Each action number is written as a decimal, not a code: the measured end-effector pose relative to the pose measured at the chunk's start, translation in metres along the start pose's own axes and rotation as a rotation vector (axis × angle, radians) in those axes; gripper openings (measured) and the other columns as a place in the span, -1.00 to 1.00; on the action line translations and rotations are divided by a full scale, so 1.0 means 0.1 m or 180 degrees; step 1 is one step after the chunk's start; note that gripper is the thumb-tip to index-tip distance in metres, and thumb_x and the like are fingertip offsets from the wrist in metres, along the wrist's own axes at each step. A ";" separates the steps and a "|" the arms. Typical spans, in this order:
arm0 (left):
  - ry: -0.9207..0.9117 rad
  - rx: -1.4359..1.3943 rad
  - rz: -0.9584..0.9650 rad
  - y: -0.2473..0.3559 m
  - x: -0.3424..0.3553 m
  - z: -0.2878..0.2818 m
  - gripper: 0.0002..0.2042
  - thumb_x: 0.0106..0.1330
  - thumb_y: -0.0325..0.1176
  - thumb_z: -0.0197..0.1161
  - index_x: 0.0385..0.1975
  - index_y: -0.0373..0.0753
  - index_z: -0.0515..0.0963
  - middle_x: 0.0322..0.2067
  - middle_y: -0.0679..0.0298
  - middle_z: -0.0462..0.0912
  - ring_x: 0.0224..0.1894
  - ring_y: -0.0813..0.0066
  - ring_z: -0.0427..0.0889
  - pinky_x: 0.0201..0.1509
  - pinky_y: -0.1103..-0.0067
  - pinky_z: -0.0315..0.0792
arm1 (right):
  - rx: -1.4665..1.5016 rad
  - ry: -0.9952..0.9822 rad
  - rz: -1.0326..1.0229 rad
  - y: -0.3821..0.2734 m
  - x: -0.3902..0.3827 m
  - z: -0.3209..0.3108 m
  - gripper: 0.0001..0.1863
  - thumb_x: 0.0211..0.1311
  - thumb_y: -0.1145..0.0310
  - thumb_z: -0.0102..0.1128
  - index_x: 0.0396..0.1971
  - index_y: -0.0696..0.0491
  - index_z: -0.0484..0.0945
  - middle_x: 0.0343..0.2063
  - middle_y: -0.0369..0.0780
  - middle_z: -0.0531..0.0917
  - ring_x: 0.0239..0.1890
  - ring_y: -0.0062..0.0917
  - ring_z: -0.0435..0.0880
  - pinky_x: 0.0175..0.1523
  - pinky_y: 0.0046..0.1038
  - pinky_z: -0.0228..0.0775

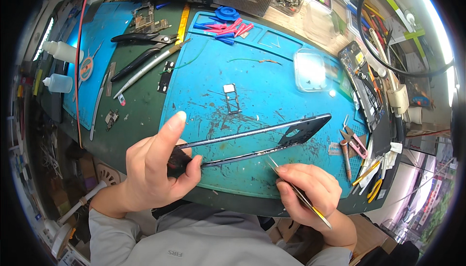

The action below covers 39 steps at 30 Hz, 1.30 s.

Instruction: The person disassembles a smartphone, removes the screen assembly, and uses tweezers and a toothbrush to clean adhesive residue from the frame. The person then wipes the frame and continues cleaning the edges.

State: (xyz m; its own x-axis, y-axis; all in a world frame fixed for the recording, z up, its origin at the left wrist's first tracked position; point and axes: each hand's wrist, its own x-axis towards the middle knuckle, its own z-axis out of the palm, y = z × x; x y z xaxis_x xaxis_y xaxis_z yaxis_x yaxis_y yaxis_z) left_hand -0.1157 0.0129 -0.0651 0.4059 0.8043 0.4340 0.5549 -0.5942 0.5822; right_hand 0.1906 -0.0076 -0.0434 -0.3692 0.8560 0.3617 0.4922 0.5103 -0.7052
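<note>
My left hand (160,164) is closed on one end of a thin dark smartphone (303,132), with the index finger stretched out past its edge. The phone is held tilted above the blue work mat (204,110), its camera end pointing right. Whether its middle is a gap or a shiny surface I cannot tell. Slim metal tweezers (303,198) are pinched in my right hand (313,188), their tips close to the phone's lower edge; contact there is unclear. Beyond the phone lies a SIM tray (232,98) with a white piece at one end.
Pink and blue clips (230,29) lie at the mat's far edge, near a clear plastic box (310,71). Cutters (141,54) and a silver pen-like tool (145,71) are on the left. An opened phone (364,81) and pink-handled snips (355,142) sit at right.
</note>
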 end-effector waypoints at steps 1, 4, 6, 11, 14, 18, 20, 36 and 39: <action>0.0025 0.0057 0.0053 0.01 0.01 0.00 -0.18 0.14 -0.56 0.50 0.44 -0.47 0.26 -0.31 0.15 0.70 -0.54 0.40 0.67 -0.51 0.52 0.50 | -0.0004 -0.0010 0.0002 0.00 0.00 0.00 -0.68 0.05 0.62 0.53 -0.14 0.22 0.75 -0.27 -0.09 0.82 -0.43 -0.37 0.79 -0.36 -0.47 0.63; 0.0029 0.0110 0.0130 0.01 0.03 0.01 -0.24 0.15 -0.55 0.50 0.40 -0.46 0.32 -0.47 0.25 0.65 -0.54 0.36 0.66 -0.51 0.50 0.50 | -0.0022 -0.0046 0.0012 0.00 0.00 0.00 -0.67 0.05 0.62 0.54 -0.13 0.22 0.76 -0.26 -0.09 0.82 -0.44 -0.38 0.78 -0.37 -0.48 0.62; 0.0078 0.0055 0.0140 0.01 0.01 0.02 -0.25 0.16 -0.55 0.50 0.39 -0.45 0.34 -0.46 0.23 0.65 -0.54 0.36 0.66 -0.51 0.49 0.50 | -0.0020 -0.0065 0.0000 0.00 0.02 0.00 -0.66 0.04 0.61 0.55 -0.12 0.22 0.75 -0.25 -0.09 0.82 -0.45 -0.38 0.78 -0.38 -0.48 0.61; 0.0114 0.0035 0.0169 -0.01 -0.01 0.03 -0.25 0.16 -0.55 0.49 0.40 -0.44 0.34 -0.46 0.23 0.66 -0.54 0.36 0.66 -0.50 0.49 0.50 | -0.0034 -0.0141 -0.0035 0.01 0.03 0.00 -0.65 0.04 0.59 0.57 -0.11 0.21 0.76 -0.24 -0.09 0.82 -0.44 -0.39 0.77 -0.39 -0.49 0.60; 0.0168 0.0051 0.0205 -0.01 -0.01 0.05 -0.26 0.17 -0.54 0.48 0.40 -0.44 0.35 -0.46 0.25 0.65 -0.55 0.38 0.63 -0.52 0.49 0.47 | -0.0032 -0.0190 -0.0016 0.00 0.04 -0.02 -0.65 0.04 0.60 0.57 -0.10 0.21 0.76 -0.24 -0.09 0.82 -0.44 -0.39 0.77 -0.39 -0.49 0.59; 0.0195 0.0257 0.0365 0.00 0.00 0.05 -0.28 0.18 -0.53 0.46 0.40 -0.41 0.36 -0.48 0.31 0.62 -0.59 0.44 0.52 -0.58 0.51 0.36 | 0.0036 -0.0204 0.0063 0.01 0.04 -0.02 -0.66 0.06 0.59 0.56 -0.10 0.22 0.76 -0.26 -0.09 0.83 -0.41 -0.36 0.80 -0.33 -0.46 0.63; 0.0233 0.0324 0.0430 0.00 0.00 0.05 -0.28 0.17 -0.53 0.46 0.40 -0.40 0.37 -0.50 0.34 0.60 -0.61 0.46 0.47 -0.60 0.51 0.30 | 0.0146 -0.0257 0.0192 0.02 0.06 -0.04 -0.68 0.08 0.58 0.56 -0.11 0.22 0.76 -0.27 -0.08 0.83 -0.38 -0.34 0.82 -0.28 -0.44 0.66; 0.0355 0.0297 0.0473 -0.02 -0.02 0.09 -0.23 0.09 -0.59 0.41 0.41 -0.40 0.36 -0.52 0.36 0.56 -0.62 0.48 0.42 -0.61 0.52 0.27 | 0.0459 -0.0378 0.0710 -0.02 0.08 -0.10 -0.75 0.13 0.56 0.53 -0.15 0.20 0.78 -0.27 -0.05 0.84 -0.29 -0.30 0.86 -0.19 -0.40 0.71; 0.0361 0.0305 0.0479 -0.03 -0.02 0.10 -0.23 0.09 -0.59 0.40 0.42 -0.40 0.36 -0.52 0.35 0.57 -0.61 0.48 0.43 -0.61 0.52 0.27 | 0.0439 -0.0320 0.0744 -0.03 0.07 -0.09 -0.75 0.14 0.56 0.53 -0.15 0.20 0.78 -0.27 -0.06 0.84 -0.29 -0.30 0.86 -0.18 -0.41 0.71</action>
State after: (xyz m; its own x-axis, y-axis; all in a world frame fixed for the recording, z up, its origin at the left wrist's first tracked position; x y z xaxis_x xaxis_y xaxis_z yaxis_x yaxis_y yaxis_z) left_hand -0.1108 0.0129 -0.0743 0.4081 0.6977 0.5888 0.5631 -0.7000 0.4392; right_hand 0.1934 -0.0020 -0.0334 -0.3380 0.9332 0.1222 0.4640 0.2782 -0.8410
